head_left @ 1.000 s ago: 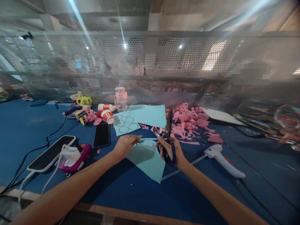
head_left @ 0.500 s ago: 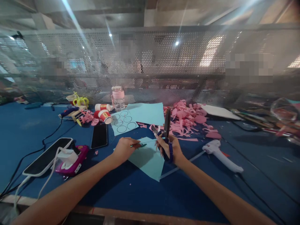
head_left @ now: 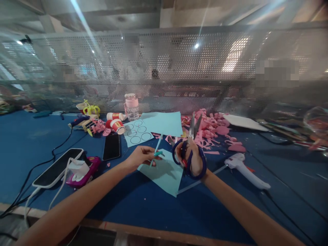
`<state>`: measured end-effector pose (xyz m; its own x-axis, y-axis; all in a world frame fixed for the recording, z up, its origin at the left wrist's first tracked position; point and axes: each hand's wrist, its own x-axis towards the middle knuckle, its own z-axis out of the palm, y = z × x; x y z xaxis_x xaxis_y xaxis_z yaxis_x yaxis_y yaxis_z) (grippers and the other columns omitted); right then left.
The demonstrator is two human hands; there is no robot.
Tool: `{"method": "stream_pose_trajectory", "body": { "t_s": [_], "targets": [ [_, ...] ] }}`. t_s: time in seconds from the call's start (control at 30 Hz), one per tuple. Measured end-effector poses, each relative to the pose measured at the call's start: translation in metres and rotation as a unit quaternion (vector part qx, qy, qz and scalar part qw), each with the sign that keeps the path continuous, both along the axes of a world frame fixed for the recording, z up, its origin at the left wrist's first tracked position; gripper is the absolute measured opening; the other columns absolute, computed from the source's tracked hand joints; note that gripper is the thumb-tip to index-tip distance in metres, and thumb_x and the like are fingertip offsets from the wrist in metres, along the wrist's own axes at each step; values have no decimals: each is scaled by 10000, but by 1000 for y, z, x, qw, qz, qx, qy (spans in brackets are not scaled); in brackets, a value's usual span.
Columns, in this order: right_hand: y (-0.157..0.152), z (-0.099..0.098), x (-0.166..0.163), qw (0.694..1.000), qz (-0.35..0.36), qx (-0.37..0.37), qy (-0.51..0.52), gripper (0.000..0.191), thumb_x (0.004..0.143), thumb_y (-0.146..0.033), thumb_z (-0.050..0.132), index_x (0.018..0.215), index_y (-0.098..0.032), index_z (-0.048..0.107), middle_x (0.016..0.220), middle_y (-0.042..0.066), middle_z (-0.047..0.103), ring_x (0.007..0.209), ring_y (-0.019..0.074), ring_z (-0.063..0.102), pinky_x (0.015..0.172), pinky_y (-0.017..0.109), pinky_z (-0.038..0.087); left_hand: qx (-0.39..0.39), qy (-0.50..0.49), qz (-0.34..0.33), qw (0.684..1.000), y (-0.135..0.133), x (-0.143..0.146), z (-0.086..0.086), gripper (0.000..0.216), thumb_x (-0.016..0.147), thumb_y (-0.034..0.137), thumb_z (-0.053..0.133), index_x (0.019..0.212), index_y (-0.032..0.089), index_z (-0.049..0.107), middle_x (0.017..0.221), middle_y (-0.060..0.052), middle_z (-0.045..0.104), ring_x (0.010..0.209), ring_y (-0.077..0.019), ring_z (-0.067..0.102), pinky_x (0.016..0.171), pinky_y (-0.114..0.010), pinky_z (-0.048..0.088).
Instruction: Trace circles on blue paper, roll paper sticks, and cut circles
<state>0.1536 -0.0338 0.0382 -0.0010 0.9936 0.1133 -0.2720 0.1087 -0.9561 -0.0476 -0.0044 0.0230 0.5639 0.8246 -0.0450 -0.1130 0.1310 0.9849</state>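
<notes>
My left hand (head_left: pixel 140 158) is closed around a narrow strip of light blue paper (head_left: pixel 158 145), which stands up between the fingertips with a curled part at the hand. My right hand (head_left: pixel 193 159) grips a pair of scissors (head_left: pixel 191 131) by dark blue handles; the blades point up and away, slightly apart. Between and below both hands, a light blue sheet of paper (head_left: pixel 164 176) lies at an angle on the blue table. Behind the left hand is another light blue sheet with black circles drawn on it (head_left: pixel 139 133), beside a plain light blue sheet (head_left: pixel 166 123).
Pink paper scraps (head_left: pixel 205 133) are heaped at the back. A white glue gun (head_left: pixel 247 171) lies to the right with its cable. On the left are a black phone (head_left: pixel 111 147), a purple power strip (head_left: pixel 88 172), a phone on charge (head_left: pixel 57 167), paper cups (head_left: pixel 116 124) and a bottle (head_left: pixel 132 107).
The scissors have moved right, their blades now spread and tilted. The paper strip now stands upright in the left hand, lifted off the sheet. The view has shifted slightly.
</notes>
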Motion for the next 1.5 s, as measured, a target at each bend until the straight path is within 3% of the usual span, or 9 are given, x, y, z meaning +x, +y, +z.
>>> {"method": "stream_pose_trajectory", "body": {
  "t_s": [0.1, 0.2, 0.33, 0.53, 0.73, 0.9, 1.1, 1.3, 1.5],
  "targets": [
    [-1, 1, 1, 998, 40, -42, -19, 559, 684, -726, 421, 577, -182, 483, 468, -13, 505, 335, 64, 403, 297, 179, 281, -93, -118, 86, 985, 1, -1, 4, 307, 516, 293, 814, 705, 149, 620, 723, -34, 682, 562, -148, 637, 580, -271, 522],
    [-8, 2, 0, 991, 80, -66, -87, 562, 681, -722, 438, 579, -171, 481, 446, -28, 466, 336, 47, 376, 312, 163, 258, -136, -215, 139, 957, 4, -2, 8, 260, 556, 200, 796, 623, 145, 550, 666, -21, 662, 710, -196, 665, 654, -319, 546],
    [-21, 9, -2, 958, 138, -90, -236, 530, 708, -687, 454, 596, -169, 461, 454, -51, 423, 334, 25, 333, 320, 151, 238, -166, -292, 203, 920, 11, -7, 17, 84, 726, 86, 644, 708, 144, 585, 746, -19, 677, 683, -136, 660, 674, -280, 551],
    [-31, 35, -3, 913, 174, -146, -339, 436, 701, -588, 558, 596, -189, 417, 438, -67, 388, 333, 25, 328, 317, 150, 265, -178, -347, 282, 877, 21, -19, 31, 154, 830, 63, 502, 752, 152, 600, 703, 2, 664, 626, -99, 655, 633, -208, 541],
    [-35, 40, -9, 892, 172, -96, -407, 446, 730, -503, 576, 499, -197, 349, 380, -73, 301, 310, 30, 287, 304, 175, 246, -173, -372, 276, 869, 21, -21, 30, 192, 853, 61, 466, 764, 155, 609, 715, 5, 664, 635, -93, 656, 638, -205, 546],
    [-31, 26, -7, 909, 173, -40, -377, 454, 720, -474, 599, 461, -199, 347, 363, -73, 278, 306, 25, 230, 286, 194, 169, -171, -374, 253, 876, 19, -18, 24, 145, 834, 83, 515, 767, 161, 616, 740, 13, 662, 681, -99, 658, 678, -234, 555],
    [-26, 22, -2, 906, 207, -91, -357, 432, 699, -463, 623, 471, -206, 361, 336, -78, 305, 275, 30, 276, 267, 168, 211, -167, -337, 240, 895, 16, -17, 25, 69, 776, 96, 604, 752, 160, 608, 717, 26, 646, 679, -100, 653, 732, -260, 547],
    [-25, 22, -2, 896, 224, -107, -369, 399, 707, -456, 615, 504, -209, 378, 346, -75, 328, 272, 47, 327, 273, 170, 283, -162, -341, 226, 898, 14, -14, 24, 90, 768, 65, 594, 726, 145, 592, 679, 14, 647, 659, -116, 658, 648, -248, 559],
    [-21, 13, -4, 903, 192, -127, -362, 408, 667, -484, 633, 482, -216, 387, 302, -82, 296, 234, 45, 284, 230, 176, 234, -158, -336, 226, 901, 14, -13, 21, 94, 760, 50, 598, 734, 140, 589, 691, 6, 656, 660, -122, 662, 646, -243, 557]
  ]
}}
